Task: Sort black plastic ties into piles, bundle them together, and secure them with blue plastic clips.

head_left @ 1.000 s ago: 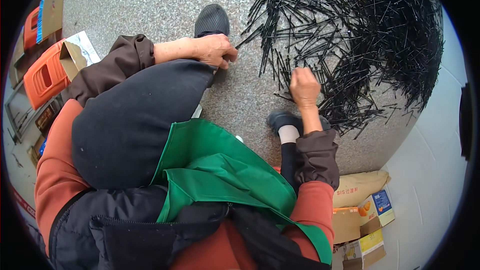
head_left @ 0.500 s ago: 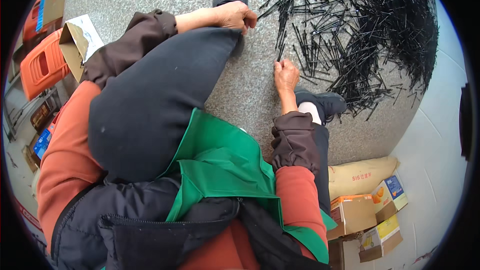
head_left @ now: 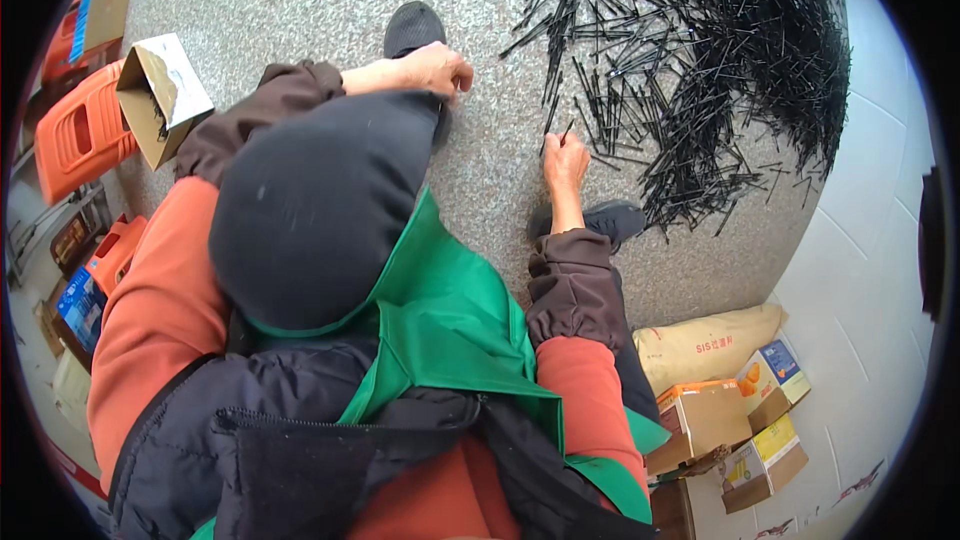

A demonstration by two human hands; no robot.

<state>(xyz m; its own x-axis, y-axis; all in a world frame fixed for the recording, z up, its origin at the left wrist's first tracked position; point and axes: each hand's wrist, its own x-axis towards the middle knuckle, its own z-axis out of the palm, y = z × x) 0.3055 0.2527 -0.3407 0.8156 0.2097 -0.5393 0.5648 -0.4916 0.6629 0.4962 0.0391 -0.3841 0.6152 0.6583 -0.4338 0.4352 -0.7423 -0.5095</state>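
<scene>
My right hand [head_left: 567,162] is low over the speckled floor, just left of the loose sticks. Its fingers are pinched round a thin black stick [head_left: 570,127], whose tip shows above them. Over by my left shoe [head_left: 413,28], past the bent knee, is my left hand [head_left: 440,68]. Its fingers are curled in, and what they hold, if anything, is hidden. Many slim black sticks [head_left: 625,105] lie scattered in front of the right hand, thickening into a dense dark heap [head_left: 780,50] at the far right.
My right shoe [head_left: 615,223] rests just below the loose sticks. A tan sack [head_left: 710,345] and several open cartons [head_left: 705,425] stand at lower right along the white wall [head_left: 860,270]. On the left are an orange plastic stool [head_left: 85,130] and an open cardboard box [head_left: 165,100].
The view has shifted a little. My right hand is lower in the picture, and the stick's tip now shows at its fingers. My left hand stays curled near the left shoe.
</scene>
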